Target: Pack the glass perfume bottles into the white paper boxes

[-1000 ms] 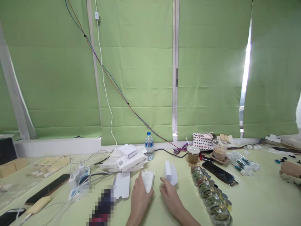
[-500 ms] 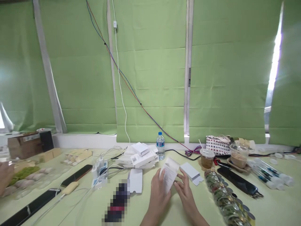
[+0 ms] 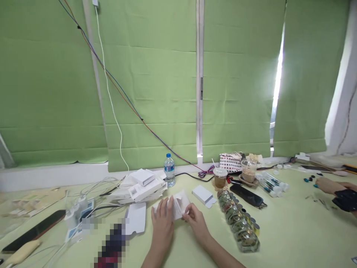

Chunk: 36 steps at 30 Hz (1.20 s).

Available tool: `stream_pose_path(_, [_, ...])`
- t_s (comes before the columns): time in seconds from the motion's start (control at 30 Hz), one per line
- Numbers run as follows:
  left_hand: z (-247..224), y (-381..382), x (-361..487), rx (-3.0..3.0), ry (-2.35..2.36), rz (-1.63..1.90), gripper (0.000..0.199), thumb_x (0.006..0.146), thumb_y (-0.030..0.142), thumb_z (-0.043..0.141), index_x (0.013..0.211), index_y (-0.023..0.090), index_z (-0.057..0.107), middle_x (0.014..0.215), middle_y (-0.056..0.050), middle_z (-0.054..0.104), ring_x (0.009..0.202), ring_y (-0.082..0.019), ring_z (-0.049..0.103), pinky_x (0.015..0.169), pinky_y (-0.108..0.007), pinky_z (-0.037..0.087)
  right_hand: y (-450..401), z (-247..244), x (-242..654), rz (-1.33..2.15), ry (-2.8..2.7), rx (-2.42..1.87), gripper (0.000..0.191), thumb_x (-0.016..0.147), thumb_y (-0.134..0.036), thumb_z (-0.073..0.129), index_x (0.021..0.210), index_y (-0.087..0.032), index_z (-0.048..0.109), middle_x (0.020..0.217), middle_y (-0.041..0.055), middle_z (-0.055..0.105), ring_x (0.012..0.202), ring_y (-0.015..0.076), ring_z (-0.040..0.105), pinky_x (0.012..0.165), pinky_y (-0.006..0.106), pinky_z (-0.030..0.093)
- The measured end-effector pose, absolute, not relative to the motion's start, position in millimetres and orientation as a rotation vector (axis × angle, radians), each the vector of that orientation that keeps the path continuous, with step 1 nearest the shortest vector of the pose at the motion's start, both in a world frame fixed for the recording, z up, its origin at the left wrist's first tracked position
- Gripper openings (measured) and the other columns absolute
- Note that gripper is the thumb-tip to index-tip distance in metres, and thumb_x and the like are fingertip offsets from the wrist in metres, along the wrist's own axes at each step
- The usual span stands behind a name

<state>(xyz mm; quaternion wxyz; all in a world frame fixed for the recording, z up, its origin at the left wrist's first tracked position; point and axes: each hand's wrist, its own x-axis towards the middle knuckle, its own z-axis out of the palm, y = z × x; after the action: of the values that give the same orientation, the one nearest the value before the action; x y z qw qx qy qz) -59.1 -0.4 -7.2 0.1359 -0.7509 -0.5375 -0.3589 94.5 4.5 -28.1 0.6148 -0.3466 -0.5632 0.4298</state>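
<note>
A thin white printed sheet (image 3: 181, 204) lies between my hands, low over the pale green table (image 3: 290, 238). My left hand (image 3: 163, 219) rests on its left part with the fingers over the paper. At the sheet's lower right edge, my right hand (image 3: 196, 221) pinches the paper between thumb and fingers. An opened white box (image 3: 203, 195) lies just beyond my right hand, its flap toward the right. Left of my left hand is a flat white carton (image 3: 136, 217). Behind it a pile of white boxes (image 3: 147, 190) is heaped up.
A water bottle (image 3: 169, 171) stands behind the hands. To the right are a row of packed small items (image 3: 237, 223), a drink cup (image 3: 220, 178) and a black phone (image 3: 247, 195). A power strip (image 3: 80, 216) sits left. Another person's hand (image 3: 329, 185) is at far right.
The view has swung to the right, bringing another person's hands in at the right. The sheet, upright before, is now lower and turned sideways, and my right hand has closed on its edge.
</note>
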Motion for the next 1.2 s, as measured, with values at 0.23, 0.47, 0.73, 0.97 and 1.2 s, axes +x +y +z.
stream_pose_path(0.23, [-6.5, -1.7, -66.5, -2.300, -1.675, -1.485, 0.080, 0.071, 0.026, 0.065, 0.142, 0.022, 0.028, 0.134, -0.014, 0.046, 0.122, -0.033, 0.044, 0.102, -0.048, 0.035, 5.6, -25.2, 100.1, 0.993, -1.147, -0.749, 0.038, 0.071, -0.056, 0.069, 0.075, -0.021, 0.054, 0.069, -0.0013, 0.059, 0.068, 0.0192, 0.062, 0.067, 0.030, 0.049])
stream_pose_path(0.47, [10.3, -19.7, -61.4, -2.676, -1.847, -1.703, 0.071, 0.080, 0.027, 0.053, 0.144, 0.022, 0.022, 0.099, -0.004, 0.064, 0.083, -0.020, 0.061, 0.079, -0.031, 0.046, 10.0, -26.5, 113.3, 1.164, -0.899, -0.724, 0.040, 0.064, -0.055, 0.077, 0.068, -0.018, 0.061, 0.068, 0.0026, 0.067, 0.071, 0.0189, 0.064, 0.069, 0.028, 0.048])
stream_pose_path(0.73, [-13.8, -7.0, -66.0, -2.610, -1.656, -1.737, 0.066, 0.074, 0.024, 0.063, 0.135, 0.022, 0.034, 0.121, -0.009, 0.061, 0.098, -0.024, 0.061, 0.086, -0.036, 0.050, 12.3, -31.6, 104.4, 1.257, -0.930, -0.638, 0.049, 0.067, -0.061, 0.071, 0.092, -0.020, 0.061, 0.056, -0.0038, 0.059, 0.049, 0.0127, 0.053, 0.050, 0.023, 0.039])
stream_pose_path(0.97, [-30.3, 11.8, -75.6, -2.438, -1.217, -1.155, 0.051, 0.084, 0.017, 0.050, 0.132, 0.035, 0.043, 0.095, -0.004, 0.062, 0.073, -0.018, 0.063, 0.063, -0.028, 0.053, 10.7, -25.8, 104.6, 1.182, -0.962, -0.567, 0.044, 0.078, -0.057, 0.063, 0.100, -0.020, 0.056, 0.059, -0.0046, 0.056, 0.052, 0.0117, 0.047, 0.053, 0.024, 0.037])
stream_pose_path(1.2, [-25.0, 10.8, -76.0, -2.295, -1.065, -0.881, 0.042, 0.087, 0.015, 0.046, 0.123, 0.035, 0.050, 0.087, -0.002, 0.062, 0.064, -0.014, 0.062, 0.055, -0.022, 0.052, 18.7, -31.3, 104.5, 1.222, -0.915, -0.511, 0.043, 0.070, -0.045, 0.077, 0.099, -0.023, 0.054, 0.059, -0.0071, 0.052, 0.051, 0.0095, 0.042, 0.050, 0.021, 0.028])
